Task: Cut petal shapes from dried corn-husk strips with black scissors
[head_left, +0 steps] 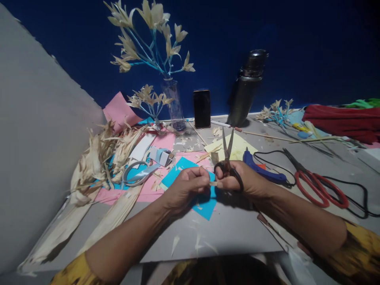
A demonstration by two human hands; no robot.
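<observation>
My left hand (190,184) is closed, its thumb and fingertips pinching one end of a small pale strip (213,183) that looks like dried corn husk. My right hand (242,178) has its fingers through the black handles of a pair of scissors (227,152), whose blades point up and stand slightly apart. The right thumb tip meets the strip's other end. Under both hands lies a bright blue paper sheet (209,208) with pale scraps on it. A blue glue gun (264,170) rests just beyond my right hand.
Dried husks (101,154) and a tape roll (136,174) are heaped at left. Red-handled scissors (320,190) and a black cord lie right. Behind stand a glass vase (175,105) of husk flowers, a phone (202,109) and a dark flask (246,87) against the blue wall.
</observation>
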